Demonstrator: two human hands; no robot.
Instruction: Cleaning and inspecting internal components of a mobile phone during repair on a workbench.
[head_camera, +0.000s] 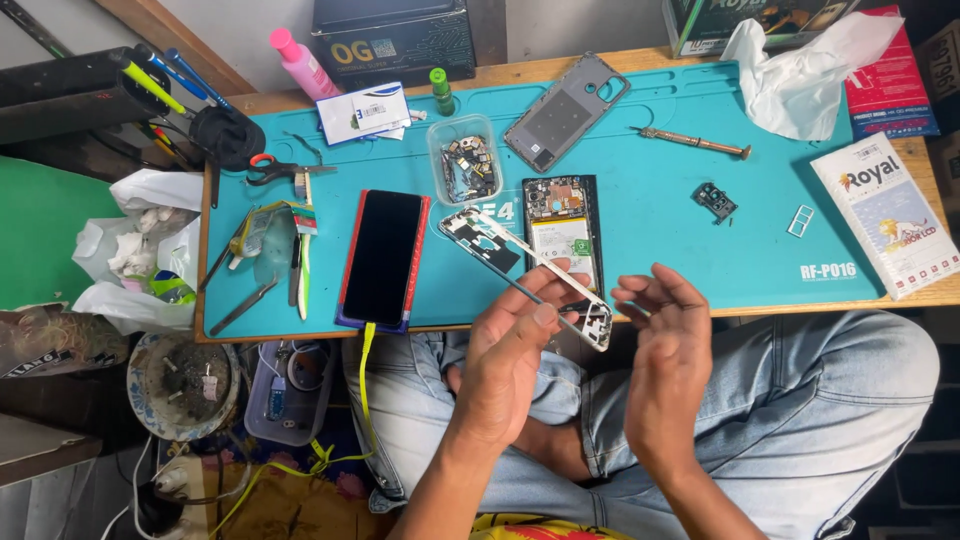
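Above the teal mat (660, 190) on the tabletop, the left hand (510, 365) pinches one phone middle frame (530, 270); the right hand (665, 335) hovers just beside it, fingers loosely curled, holding nothing. On the mat lie one opened phone (562, 228), one grey back cover (565, 110) and one black-screened phone (384, 257). One white rectangular box (885, 215) lies at the right edge.

- Dark phone screen (383, 256), unlit, in a red-edged case, lying flat on the teal mat left of centre.
- Small white box (364, 112) with a blue stripe and a white label, at the mat's back edge.
- Black box (392, 42) with gold print, behind it against the wall.
- Dark green box (706, 24), back right, partly under crumpled white plastic.
- Red package (892, 88), far right corner.
- White flat package (886, 212) with red and blue print, on the table's right edge.
- Opened phone's battery label (563, 246), white with a green mark, mid-mat.
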